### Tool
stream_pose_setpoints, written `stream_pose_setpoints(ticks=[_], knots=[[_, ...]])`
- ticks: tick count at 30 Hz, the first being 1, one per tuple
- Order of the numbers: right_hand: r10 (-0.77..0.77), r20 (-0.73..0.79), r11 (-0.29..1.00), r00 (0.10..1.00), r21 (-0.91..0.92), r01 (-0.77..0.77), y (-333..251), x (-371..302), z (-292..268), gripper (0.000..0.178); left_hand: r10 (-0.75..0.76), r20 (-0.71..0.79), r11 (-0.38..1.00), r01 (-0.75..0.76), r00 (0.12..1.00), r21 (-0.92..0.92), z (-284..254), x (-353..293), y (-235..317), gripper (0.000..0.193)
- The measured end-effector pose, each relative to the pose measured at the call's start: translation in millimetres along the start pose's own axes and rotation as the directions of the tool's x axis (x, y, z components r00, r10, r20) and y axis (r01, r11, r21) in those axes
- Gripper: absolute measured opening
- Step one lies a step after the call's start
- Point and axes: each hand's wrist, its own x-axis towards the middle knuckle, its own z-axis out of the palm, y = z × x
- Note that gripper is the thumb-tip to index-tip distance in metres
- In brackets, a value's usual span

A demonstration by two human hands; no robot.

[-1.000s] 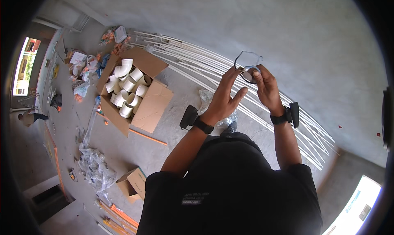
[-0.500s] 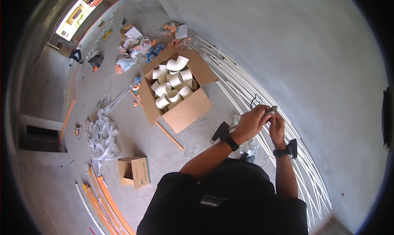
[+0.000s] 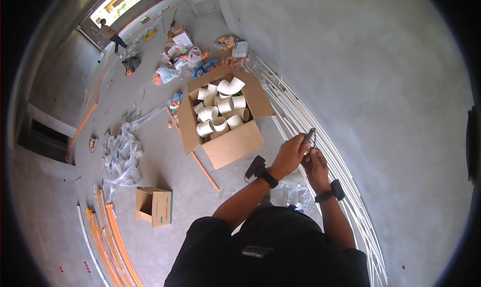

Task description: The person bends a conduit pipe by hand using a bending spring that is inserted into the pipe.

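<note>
"Where are the hands?"

"Both are right of a large brown cardboard box with its flaps spread, and a little lower in the view. The bare left hand is curled closed on a slim dark-grey object with a thin dark strip hanging from its tip. The bare right hand, just below, has its fingers drawn in and seems to pinch the strip's lower end; at this size I can't tell what the object is."

"How would it handle?"

"Light, I'd judge, as fingertips carry it: probably stiff in the body, perhaps springy in the strip, slightly slippery if smooth, unlikely to be fragile. The thicker body looks the surest hold, with fingertips steadying the strip."

"What is in the large box?"

"White plastic pipe elbows, short bent tubes heaped loosely, their mouths facing different ways. Left of that box and lower in view sits a small brown cardboard box, one side open on a dark interior; no contents show. Long thin white pipes run along the large box's right side, passing beneath the hands."
</note>
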Motion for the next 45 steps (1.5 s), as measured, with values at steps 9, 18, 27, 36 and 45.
stream_pose_setpoints(ticks=[9,18,27,36,45], knots=[[-0.256,0.006,0.917,0.967,-0.316,0.244,-34.8,9.0,27.8,0.018,0.023,0.049,0.979,-0.012,0.999,-0.202,-13.8,21.1,-3.4,0.021],[-0.353,-0.106,0.889,0.93,-0.346,0.298,-55.5,-12.1,26.4,0.023,0.067,0.311,0.917,0.064,0.948,-0.394,3.4,34.6,26.1,0.028],[-0.595,0.017,0.457,0.804,-0.816,0.355,-61.5,-45.0,41.5,0.025,0.121,0.288,0.869,0.039,0.95,-0.493,17.0,37.9,48.4,0.028],[-0.674,0.067,0.248,0.736,-0.918,0.31,-104.2,-39.4,12.8,0.028,0.15,0.291,0.917,-0.022,0.945,-0.399,2.9,38.4,55.3,0.027],[-0.57,-0.013,0.306,0.821,-0.931,0.198,-68.1,-41.6,-0.9,0.024,0.188,0.264,0.909,-0.066,0.946,-0.411,-18.6,42.9,57.8,0.022]])
